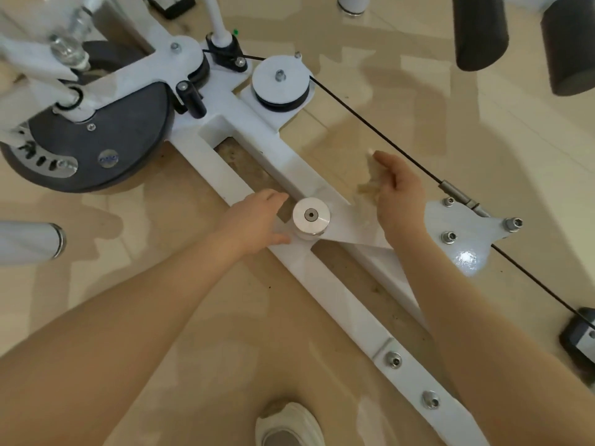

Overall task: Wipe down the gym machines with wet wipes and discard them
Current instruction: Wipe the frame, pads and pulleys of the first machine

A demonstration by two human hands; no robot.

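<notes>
White machine frame (325, 294) lies low on the tiled floor (161, 284), running diag. from upper left to lower right. Left hand (257, 220) rests on the frame's left rail, fingers (273, 197) relaxed & straight, thumb touching the base of the round metal cap (311, 215) at the pivot. Right hand (397, 194) is just right of the cap, above the frame's right rail, gripping a crumpled wet wipe (368, 188); wipe is blurred, bunched under the palm and hanging toward the rail, can't tell if it touches. Black cable (380, 133) runs from the white pulley (280, 82) near the frame's top end, passing behind the right hand to a bracket w/ bolts (467, 233). Dark grey sector disc (96, 140) sits at upper left. White shoe (289, 426) at bottom edge of view.
</notes>
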